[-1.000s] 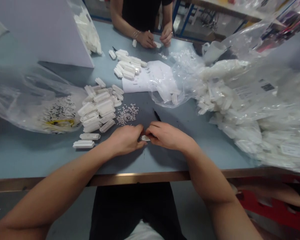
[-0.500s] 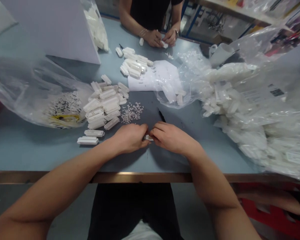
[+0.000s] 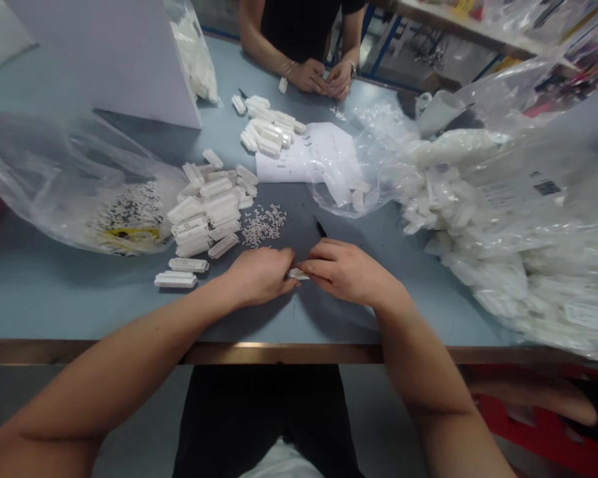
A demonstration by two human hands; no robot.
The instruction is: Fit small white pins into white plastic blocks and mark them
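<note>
A small white plastic piece (image 3: 298, 273) lies between my two hands, partly hidden by the fingers. My left hand (image 3: 265, 272) is closed on its left end, thumb toward me. From the other side my right hand (image 3: 343, 271) pinches at its right end. Just beyond the right hand lies a black pen (image 3: 320, 228). Tiny white pieces (image 3: 264, 226) are scattered past the left hand. To their left is a pile of white plastic housings (image 3: 209, 206), some with printed labels. Two housings (image 3: 175, 279) lie apart from the pile, nearer to me.
A clear bag (image 3: 129, 143) of small parts stands left. Large plastic bags (image 3: 518, 219) of white parts crowd the right. Across the table, a co-worker's hands (image 3: 323, 78) are together behind another housing group (image 3: 269, 126) and a paper sheet (image 3: 284, 169).
My right hand has shifted slightly and its fingers have lifted a little, so more of the white piece shows. The left hand stays put. The co-worker's hands have come closer together.
</note>
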